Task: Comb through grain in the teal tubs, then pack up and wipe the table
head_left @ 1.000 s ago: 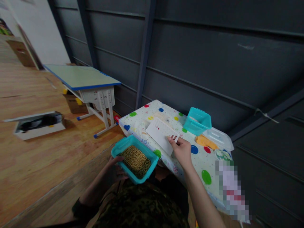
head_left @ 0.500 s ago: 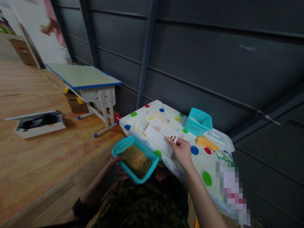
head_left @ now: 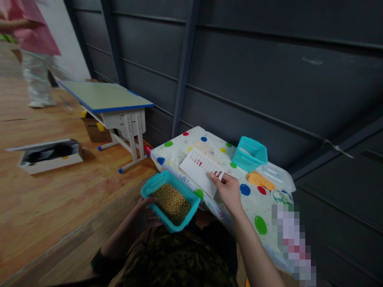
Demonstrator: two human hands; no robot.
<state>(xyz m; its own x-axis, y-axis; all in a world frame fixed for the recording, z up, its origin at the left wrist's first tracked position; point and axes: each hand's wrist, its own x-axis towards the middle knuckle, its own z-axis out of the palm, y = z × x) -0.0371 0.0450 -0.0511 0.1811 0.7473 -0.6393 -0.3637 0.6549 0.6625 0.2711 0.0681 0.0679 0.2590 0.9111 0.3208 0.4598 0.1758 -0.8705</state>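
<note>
Baring its slots more than a second ago, the white sheet (head_left: 198, 172) stays pinched in the right hand (head_left: 229, 191) above the desk (head_left: 265, 207), perhaps touching it; the left hand's (head_left: 144, 213) fingers clasp the teal tub (head_left: 186, 192) of beans (head_left: 172, 202) beside the desk, so both hands remain occupied.
</note>
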